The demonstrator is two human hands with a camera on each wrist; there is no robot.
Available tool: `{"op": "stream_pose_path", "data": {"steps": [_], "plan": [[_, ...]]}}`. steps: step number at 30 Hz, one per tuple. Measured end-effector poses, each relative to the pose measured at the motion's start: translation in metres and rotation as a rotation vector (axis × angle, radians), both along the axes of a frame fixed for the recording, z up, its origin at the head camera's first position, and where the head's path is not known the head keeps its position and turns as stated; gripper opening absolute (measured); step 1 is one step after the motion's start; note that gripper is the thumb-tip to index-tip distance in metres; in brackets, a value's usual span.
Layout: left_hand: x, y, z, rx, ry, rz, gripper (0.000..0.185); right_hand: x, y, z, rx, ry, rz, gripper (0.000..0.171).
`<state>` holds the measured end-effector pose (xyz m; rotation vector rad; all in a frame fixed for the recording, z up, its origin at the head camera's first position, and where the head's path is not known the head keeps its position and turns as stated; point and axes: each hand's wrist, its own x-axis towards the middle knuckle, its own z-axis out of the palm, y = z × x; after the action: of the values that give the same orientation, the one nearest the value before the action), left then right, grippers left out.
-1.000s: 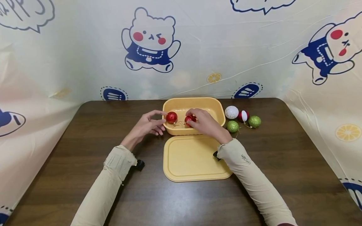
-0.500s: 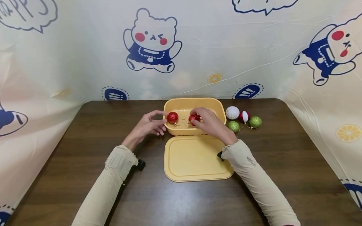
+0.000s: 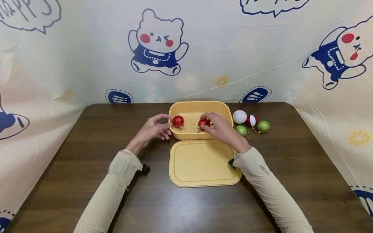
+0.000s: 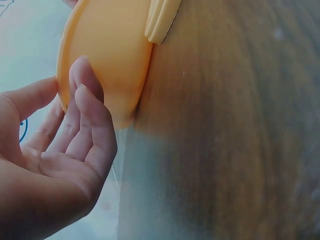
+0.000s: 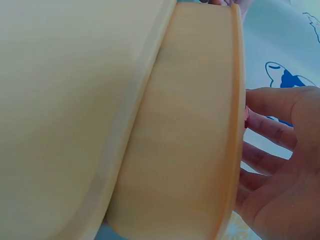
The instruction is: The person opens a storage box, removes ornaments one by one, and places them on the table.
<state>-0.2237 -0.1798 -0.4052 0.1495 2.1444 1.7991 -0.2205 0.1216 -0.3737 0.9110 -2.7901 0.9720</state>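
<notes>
Your right hand [image 3: 220,129] pinches a red ball [image 3: 203,123] inside the box [image 3: 201,106]; your open left hand [image 3: 151,129] touches its side. The lid [image 3: 204,163] lies just in front, with four balls [image 3: 252,123] to the right.

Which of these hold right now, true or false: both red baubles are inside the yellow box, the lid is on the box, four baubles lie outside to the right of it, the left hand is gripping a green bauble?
1. Both red baubles, the left red bauble and the right red bauble, are inside the yellow box. True.
2. The lid is on the box. False: it lies flat on the table, in front of the box.
3. Four baubles lie outside to the right. True: a white bauble, a red-and-white bauble and two green baubles.
4. The left hand grips a green bauble. False: it rests at the box's left rim, holding none.
</notes>
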Motion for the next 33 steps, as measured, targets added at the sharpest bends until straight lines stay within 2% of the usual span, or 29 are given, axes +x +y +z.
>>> {"op": "stream_pose_path", "data": {"steps": [4, 16, 23, 33], "plan": [[0.000, 0.000, -0.001, 0.007, -0.001, 0.001, 0.044, 0.002, 0.003, 0.003, -0.016, -0.014, -0.006, 0.020], [0.000, 0.002, 0.000, 0.001, -0.001, 0.004, 0.042, 0.008, 0.026, 0.005, -0.044, 0.058, -0.039, 0.022], [0.000, 0.000, -0.001, 0.007, 0.005, 0.006, 0.041, 0.011, 0.039, 0.007, -0.056, 0.036, -0.058, 0.023], [0.000, 0.001, -0.001, 0.010, 0.001, 0.004, 0.041, 0.018, 0.046, 0.010, -0.075, 0.068, -0.060, 0.027]]}}
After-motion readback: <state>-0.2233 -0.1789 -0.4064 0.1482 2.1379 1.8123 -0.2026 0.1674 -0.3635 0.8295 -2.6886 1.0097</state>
